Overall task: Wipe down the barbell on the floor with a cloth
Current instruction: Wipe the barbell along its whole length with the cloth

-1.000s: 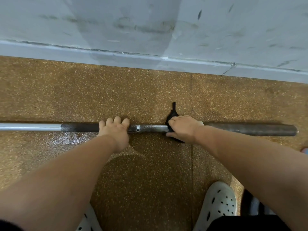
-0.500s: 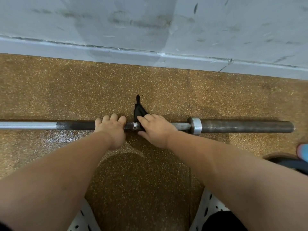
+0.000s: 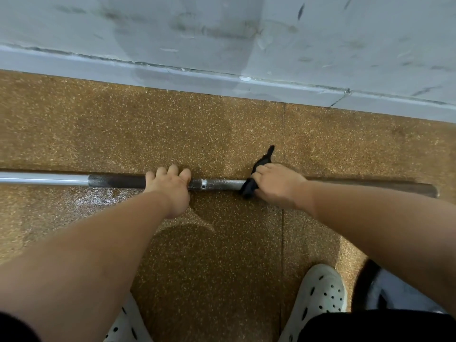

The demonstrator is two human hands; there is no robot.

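speckled brown floor below a scuffed grey wall, with the barbell lying flat across it, parallel to the wall. left hand reached forward on a straight arm, fingers curled closed over the dark knurled section. right hand further right, wrapped shut around the black cloth bunched on the bar, one tail sticking up toward the wall.
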